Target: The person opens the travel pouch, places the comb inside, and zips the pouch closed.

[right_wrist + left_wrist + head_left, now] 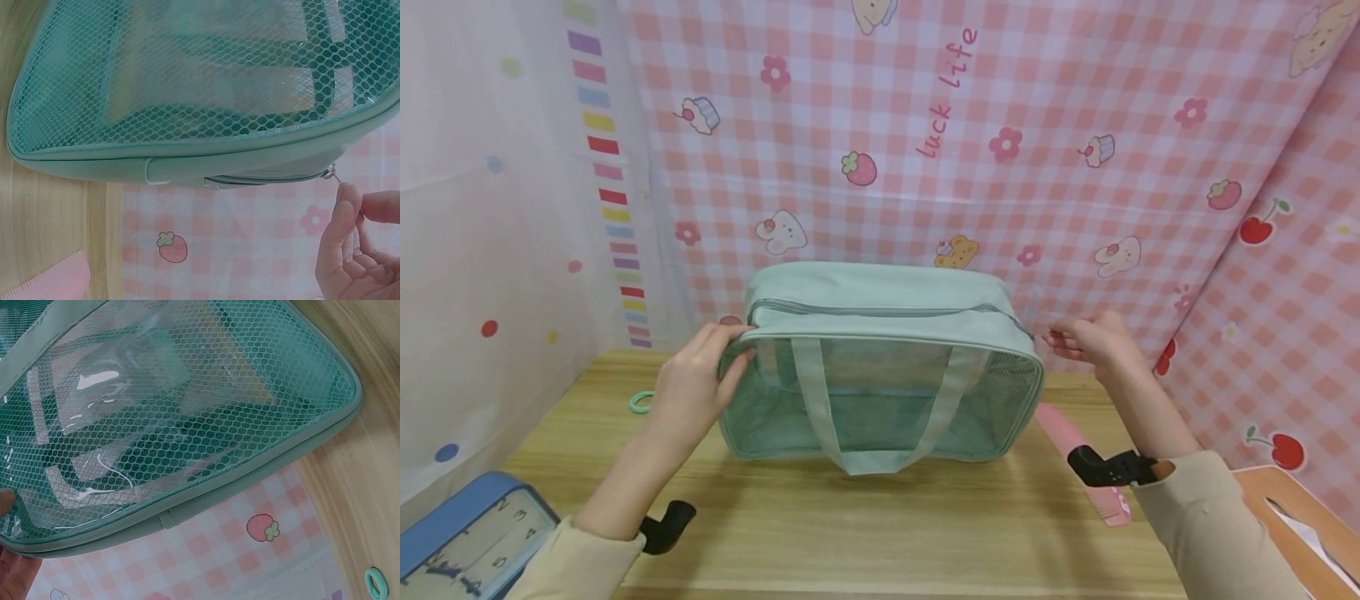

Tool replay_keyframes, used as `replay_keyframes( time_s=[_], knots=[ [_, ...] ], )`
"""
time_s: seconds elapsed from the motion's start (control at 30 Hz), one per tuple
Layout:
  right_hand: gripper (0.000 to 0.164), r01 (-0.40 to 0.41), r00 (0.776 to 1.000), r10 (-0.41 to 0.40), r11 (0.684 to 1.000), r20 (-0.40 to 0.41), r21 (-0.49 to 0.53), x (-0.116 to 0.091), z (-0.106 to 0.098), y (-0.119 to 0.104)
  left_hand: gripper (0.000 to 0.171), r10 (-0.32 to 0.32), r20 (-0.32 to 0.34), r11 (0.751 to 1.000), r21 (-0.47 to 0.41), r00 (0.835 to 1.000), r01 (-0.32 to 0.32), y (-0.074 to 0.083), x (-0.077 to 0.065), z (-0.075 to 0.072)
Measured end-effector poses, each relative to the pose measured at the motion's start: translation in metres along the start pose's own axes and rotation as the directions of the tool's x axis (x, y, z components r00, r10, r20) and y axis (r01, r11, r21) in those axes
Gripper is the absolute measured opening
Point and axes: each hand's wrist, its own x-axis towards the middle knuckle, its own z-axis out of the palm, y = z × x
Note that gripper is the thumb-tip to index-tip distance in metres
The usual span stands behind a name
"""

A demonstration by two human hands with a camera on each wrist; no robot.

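A mint-green bag [880,325] with mesh and clear panels stands upright on the wooden table. Its fabric handle [816,392] hangs down the front. My left hand [692,379] grips the bag's top left corner, thumb in front and fingers over the edge. At the upper right side, my right hand [1093,340] pinches the zipper pull [331,171] between thumb and finger. A dark zipper [880,312] runs along the bag's top. Through the mesh in the left wrist view, clear plastic and green straps show inside.
A pink comb [1063,429] lies right of the bag, and a small green ring [640,402] lies left. A blue-framed clock [490,492] stands front left; an orange tissue box [1270,492] is front right. Patterned cloth [887,100] hangs behind the table.
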Motion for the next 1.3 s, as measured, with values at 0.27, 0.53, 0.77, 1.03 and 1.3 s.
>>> replay_keyframes(
  time_s=[0.27,0.53,0.77,1.03,1.3],
  knots=[
    [0.037,0.042,0.999,-0.043,0.997,-0.019,-0.071,-0.003,0.0,-0.004,0.025,-0.006,0.01,1.0,0.003,1.0,0.006,0.001,0.0,-0.002],
    [0.034,0.026,1.0,-0.026,0.999,0.006,-0.026,-0.005,0.002,-0.01,0.025,-0.003,0.016,1.0,0.0,1.0,0.003,0.0,0.001,-0.002],
    [0.026,0.034,0.999,-0.034,0.999,0.027,-0.005,-0.008,0.006,-0.018,0.024,-0.012,0.019,1.0,0.002,1.0,0.012,0.0,0.0,-0.002],
    [0.018,0.052,0.998,-0.053,0.998,0.04,0.021,-0.009,0.011,-0.024,0.023,-0.012,0.013,1.0,0.001,1.0,0.012,0.0,0.001,-0.001],
    [0.016,0.058,0.998,-0.06,0.998,0.032,0.038,-0.01,0.015,-0.028,0.023,-0.016,0.01,1.0,0.006,1.0,0.016,0.0,0.0,-0.001]
  ],
)
